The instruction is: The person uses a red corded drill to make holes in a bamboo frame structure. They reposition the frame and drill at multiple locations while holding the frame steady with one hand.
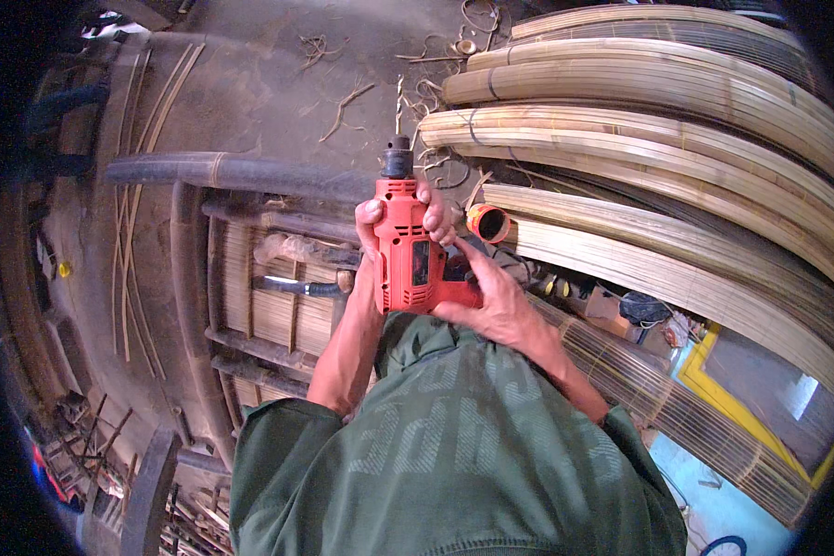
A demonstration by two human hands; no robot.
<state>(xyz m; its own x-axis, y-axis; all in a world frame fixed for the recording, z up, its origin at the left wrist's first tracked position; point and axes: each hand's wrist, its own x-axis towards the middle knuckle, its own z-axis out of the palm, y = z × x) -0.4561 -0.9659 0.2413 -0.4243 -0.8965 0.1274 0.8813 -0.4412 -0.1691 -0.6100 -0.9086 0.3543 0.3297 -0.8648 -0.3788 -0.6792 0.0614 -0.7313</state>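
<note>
A red power drill [405, 243] is held up in front of my body, its black chuck [398, 159] and long twist bit [399, 104] pointing away from me. Wrapped around the front of its body is my left hand [369, 224], with the thumb on the left side and fingertips showing on the right. My right hand [496, 301] closes around the handle, which sticks out to the right; part of the handle is hidden by the fingers. The bit touches nothing.
Bundled bamboo-slat rolls [639, 139] lie along the right, near an open orange container [487, 223]. A dark pole frame [250, 172] with slatted panels and a clear plastic bag [306, 248] stands left of the drill. Thin strips [132, 222] lie on the floor at left.
</note>
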